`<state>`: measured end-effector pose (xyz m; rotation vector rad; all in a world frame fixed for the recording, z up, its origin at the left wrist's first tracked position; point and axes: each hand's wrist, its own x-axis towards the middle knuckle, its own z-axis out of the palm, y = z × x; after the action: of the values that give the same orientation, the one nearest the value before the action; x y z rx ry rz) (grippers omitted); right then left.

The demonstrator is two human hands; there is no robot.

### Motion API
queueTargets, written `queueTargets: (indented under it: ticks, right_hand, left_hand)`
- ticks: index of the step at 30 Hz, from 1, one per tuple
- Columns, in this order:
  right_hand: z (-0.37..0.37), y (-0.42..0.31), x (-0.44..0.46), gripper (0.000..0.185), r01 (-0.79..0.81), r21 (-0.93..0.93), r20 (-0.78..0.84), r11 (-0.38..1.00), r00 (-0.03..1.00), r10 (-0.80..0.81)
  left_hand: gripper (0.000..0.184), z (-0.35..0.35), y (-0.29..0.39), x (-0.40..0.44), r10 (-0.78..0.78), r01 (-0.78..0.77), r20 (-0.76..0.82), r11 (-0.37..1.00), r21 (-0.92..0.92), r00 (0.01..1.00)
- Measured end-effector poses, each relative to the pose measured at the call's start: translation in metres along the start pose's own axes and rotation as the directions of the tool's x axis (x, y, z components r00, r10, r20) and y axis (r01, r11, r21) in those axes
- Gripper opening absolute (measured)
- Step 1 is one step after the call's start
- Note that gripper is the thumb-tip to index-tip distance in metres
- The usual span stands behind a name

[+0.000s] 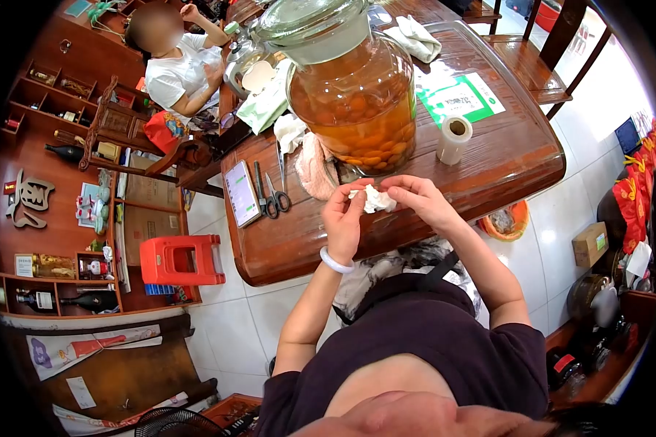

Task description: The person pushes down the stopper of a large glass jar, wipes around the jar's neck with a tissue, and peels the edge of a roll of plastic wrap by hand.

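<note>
A crumpled white tissue [374,199] is between my two hands, just over the near edge of the wooden table [270,255]. My left hand [342,220] pinches its left side, a pale bangle on the wrist. The fingers of my right hand [423,200] close on its right side. Right behind them stands a large lidded glass jar [353,102] of amber liquid with round fruits at the bottom. A pink cloth [315,169] lies by the jar's base. Black scissors [275,198] and a phone [242,193] with its screen lit are further left.
A clear roll [454,140] stands right of the jar, near a green and white card [459,98]. A person in white [178,76] sits at the upper left. A red stool [182,260] stands left of the table, an orange-rimmed bin [506,222] under its right side.
</note>
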<state>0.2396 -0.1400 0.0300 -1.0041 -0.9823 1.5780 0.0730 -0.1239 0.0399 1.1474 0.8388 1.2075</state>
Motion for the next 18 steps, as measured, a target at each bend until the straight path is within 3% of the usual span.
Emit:
queueTargets:
  ticks: [4,8,11,15,18]
  right_hand:
    - [0.005,0.002,-0.002,0.032,0.021,0.094,0.058,0.995,0.998,-0.027]
    - [0.007,0.006,0.001,0.029,0.053,0.069,0.052,0.996,0.997,-0.057]
    - [0.007,0.007,0.003,0.023,0.093,0.210,-0.131,0.973,0.989,-0.067]
    - [0.006,0.013,0.005,0.026,0.124,0.280,-0.170,0.952,0.982,-0.078]
    - [0.009,0.010,0.000,0.031,0.070,0.425,-0.192,0.902,0.981,0.015]
  left_hand:
    - [0.010,-0.003,-0.007,0.000,-0.008,0.009,0.023,0.999,-0.047,1.000]
    - [0.017,-0.007,-0.008,-0.003,-0.039,0.039,0.002,0.999,-0.016,0.999]
    - [0.021,-0.007,-0.005,-0.003,-0.102,0.104,0.018,0.991,-0.079,0.995]
    - [0.021,-0.009,-0.003,-0.005,-0.208,0.217,0.065,0.961,-0.173,0.976]
    - [0.019,-0.010,-0.003,-0.005,-0.240,0.237,0.016,0.947,-0.218,0.971]
